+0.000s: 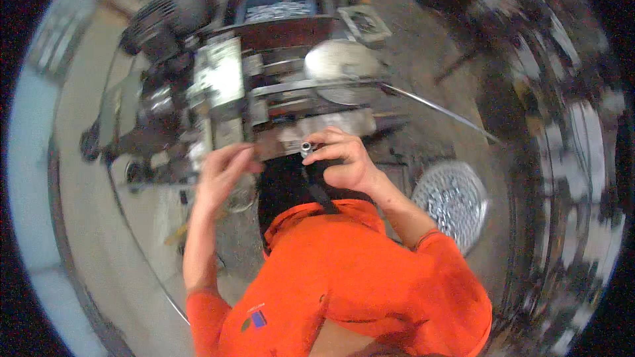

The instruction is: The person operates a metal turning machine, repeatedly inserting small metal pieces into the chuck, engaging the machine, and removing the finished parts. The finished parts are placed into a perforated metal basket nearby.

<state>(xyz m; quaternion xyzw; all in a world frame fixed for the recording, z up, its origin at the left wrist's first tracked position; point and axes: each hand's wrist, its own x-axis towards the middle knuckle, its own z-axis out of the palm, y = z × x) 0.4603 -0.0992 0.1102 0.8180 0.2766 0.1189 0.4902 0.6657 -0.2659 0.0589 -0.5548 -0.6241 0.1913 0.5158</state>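
My right hand [344, 160] is closed in front of my waist, with a small shiny metal sleeve [306, 148] pinched between thumb and fingers. A round hole shows in the sleeve's upper end. To the left, at about the same height, my left hand [225, 170] is raised with its fingertips toward the sleeve but apart from it. Motion smears those fingers, so whether they grip anything is unclear. Beyond both hands lies the blurred bed of a workshop machine [284, 89].
A blue-grey tray [245, 13] of small metal parts sits at the machine's far end. A pale round disc [340, 59] stands right of the bed, and a thin metal rod [443, 112] sticks out rightward. Near my right elbow is a round basket [481, 208] of shiny parts.
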